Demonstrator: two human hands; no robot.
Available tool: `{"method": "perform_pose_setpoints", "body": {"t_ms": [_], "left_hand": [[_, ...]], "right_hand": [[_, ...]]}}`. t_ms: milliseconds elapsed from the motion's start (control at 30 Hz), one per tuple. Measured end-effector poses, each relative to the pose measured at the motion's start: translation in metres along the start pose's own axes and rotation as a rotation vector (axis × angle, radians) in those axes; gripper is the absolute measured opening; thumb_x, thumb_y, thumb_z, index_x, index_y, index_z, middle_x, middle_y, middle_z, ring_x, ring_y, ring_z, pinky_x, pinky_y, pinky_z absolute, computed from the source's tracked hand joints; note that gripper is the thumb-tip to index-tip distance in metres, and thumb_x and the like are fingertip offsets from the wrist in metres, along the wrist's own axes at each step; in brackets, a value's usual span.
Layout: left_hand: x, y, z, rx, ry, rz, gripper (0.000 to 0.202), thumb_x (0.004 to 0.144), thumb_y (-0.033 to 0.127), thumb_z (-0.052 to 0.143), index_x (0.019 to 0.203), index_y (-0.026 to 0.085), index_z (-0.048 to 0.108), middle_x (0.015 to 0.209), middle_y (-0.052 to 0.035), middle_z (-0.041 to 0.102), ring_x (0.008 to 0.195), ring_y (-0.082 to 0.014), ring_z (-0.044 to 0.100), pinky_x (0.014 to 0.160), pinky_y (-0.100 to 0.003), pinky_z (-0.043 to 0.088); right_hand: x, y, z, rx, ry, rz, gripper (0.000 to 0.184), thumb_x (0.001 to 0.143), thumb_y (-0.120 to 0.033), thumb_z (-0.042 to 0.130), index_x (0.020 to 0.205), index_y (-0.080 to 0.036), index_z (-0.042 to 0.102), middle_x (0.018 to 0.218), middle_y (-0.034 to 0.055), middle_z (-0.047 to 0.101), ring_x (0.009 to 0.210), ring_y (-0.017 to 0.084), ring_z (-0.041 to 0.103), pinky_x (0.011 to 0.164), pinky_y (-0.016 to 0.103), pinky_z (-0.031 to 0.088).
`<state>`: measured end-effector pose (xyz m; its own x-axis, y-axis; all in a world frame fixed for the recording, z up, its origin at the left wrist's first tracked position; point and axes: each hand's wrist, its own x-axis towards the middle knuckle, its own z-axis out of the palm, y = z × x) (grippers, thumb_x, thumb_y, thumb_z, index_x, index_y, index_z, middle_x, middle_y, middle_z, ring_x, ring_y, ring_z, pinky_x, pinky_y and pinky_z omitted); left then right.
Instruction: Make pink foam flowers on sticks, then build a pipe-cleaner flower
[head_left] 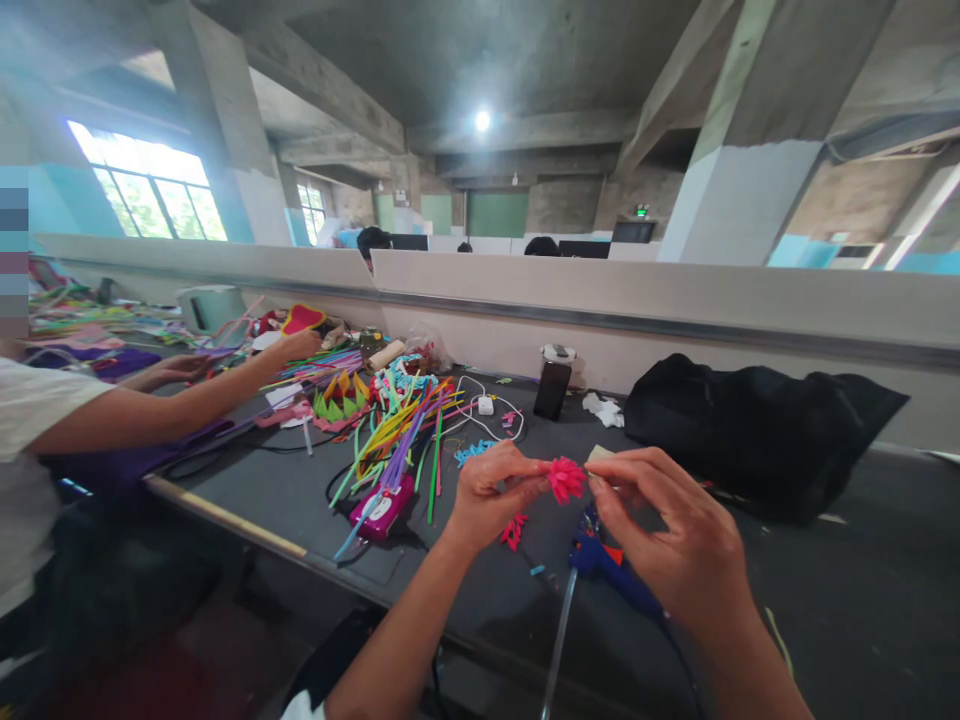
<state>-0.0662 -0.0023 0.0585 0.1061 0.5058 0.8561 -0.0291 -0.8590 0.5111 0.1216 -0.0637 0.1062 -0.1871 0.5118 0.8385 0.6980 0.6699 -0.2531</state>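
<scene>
A pink flower of pipe-cleaner-like loops (565, 481) is held up over the dark table between my hands. My left hand (495, 495) pinches its left side between thumb and fingers. At its right edge, the thumb and forefinger of my right hand (667, 525) come together; whether they grip a petal or something tiny is too small to tell. Below my right hand lies a blue glue gun (600, 560) with a clear glue stick (559, 640) sticking out toward me. More pink looped pieces (514, 532) rest on the table below the flower.
Left of my hands lie a bundle of coloured pipe cleaners (409, 440), a magenta box (382, 508) and blue pieces (474, 453). A phone (552, 390) leans upright behind. A black bag (750, 430) stands at right. A co-worker's arm (172, 405) reaches in from the left.
</scene>
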Motion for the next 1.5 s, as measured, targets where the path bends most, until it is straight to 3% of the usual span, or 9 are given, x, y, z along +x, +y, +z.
{"method": "perform_pose_setpoints", "body": {"t_ms": [133,267,433,733,1200,1333,1400,1500], "left_hand": [[0.002,0.002,-0.002,0.057,-0.041,0.064,0.015,0.079,0.022,0.075,0.094,0.024,0.076,0.065,-0.0002,0.068,0.060,-0.0125,0.053,0.065,-0.029,0.040],[0.006,0.005,-0.004,0.162,-0.089,0.164,0.014,0.083,0.019,0.071,0.096,0.022,0.074,0.069,-0.0012,0.071,0.061,-0.0129,0.057,0.066,-0.030,0.041],[0.007,0.007,-0.006,0.282,-0.148,0.291,0.016,0.085,0.017,0.066,0.100,0.022,0.071,0.073,-0.0015,0.073,0.063,-0.0132,0.059,0.067,-0.031,0.042],[0.006,0.005,-0.007,0.355,-0.191,0.318,0.017,0.082,0.015,0.069,0.098,0.022,0.072,0.071,-0.0005,0.072,0.061,-0.0131,0.053,0.066,-0.031,0.039],[0.006,0.009,-0.006,0.306,-0.151,0.287,0.015,0.081,0.016,0.071,0.094,0.023,0.072,0.071,-0.0017,0.072,0.061,-0.0136,0.056,0.066,-0.032,0.039],[0.005,0.007,-0.006,0.228,-0.106,0.170,0.013,0.079,0.019,0.073,0.091,0.024,0.075,0.066,-0.0009,0.071,0.059,-0.0132,0.055,0.064,-0.030,0.039],[0.002,0.004,-0.003,0.113,-0.016,-0.005,0.010,0.077,0.021,0.076,0.086,0.024,0.077,0.063,0.0003,0.068,0.058,-0.0120,0.053,0.061,-0.028,0.038],[0.000,0.000,0.003,-0.181,0.227,-0.351,0.009,0.073,0.028,0.079,0.078,0.022,0.077,0.064,0.0012,0.064,0.057,-0.0098,0.050,0.055,-0.024,0.035]], "right_hand": [[-0.001,-0.002,-0.001,0.017,0.004,0.027,0.010,0.089,-0.021,0.061,0.095,-0.024,0.068,0.086,0.0003,0.066,0.068,0.012,0.060,0.065,0.024,0.050],[-0.002,-0.001,0.001,0.000,-0.009,0.031,0.012,0.089,-0.021,0.062,0.099,-0.024,0.068,0.090,0.0015,0.065,0.076,0.013,0.062,0.071,0.026,0.050],[-0.003,0.004,0.002,-0.117,-0.044,-0.051,0.011,0.091,-0.022,0.061,0.097,-0.024,0.069,0.088,0.0022,0.064,0.083,0.016,0.062,0.075,0.028,0.048],[-0.003,0.010,0.002,-0.223,-0.071,-0.120,0.006,0.089,-0.022,0.062,0.088,-0.023,0.068,0.084,0.0010,0.064,0.080,0.016,0.061,0.074,0.028,0.045],[0.000,0.008,0.006,-0.112,-0.048,-0.141,0.007,0.087,-0.015,0.061,0.083,-0.020,0.064,0.081,0.0020,0.064,0.080,0.017,0.061,0.078,0.032,0.048],[-0.001,0.008,0.006,-0.059,-0.057,-0.107,0.006,0.090,-0.019,0.061,0.090,-0.022,0.066,0.085,0.0014,0.065,0.082,0.016,0.062,0.080,0.030,0.048],[-0.001,0.008,0.003,-0.037,-0.029,-0.044,0.008,0.090,-0.021,0.061,0.094,-0.023,0.068,0.089,0.0012,0.065,0.080,0.014,0.062,0.075,0.027,0.049],[-0.001,0.006,-0.004,-0.039,0.081,0.055,0.009,0.089,-0.021,0.063,0.094,-0.024,0.069,0.089,0.0003,0.063,0.069,0.011,0.060,0.065,0.024,0.049]]}}
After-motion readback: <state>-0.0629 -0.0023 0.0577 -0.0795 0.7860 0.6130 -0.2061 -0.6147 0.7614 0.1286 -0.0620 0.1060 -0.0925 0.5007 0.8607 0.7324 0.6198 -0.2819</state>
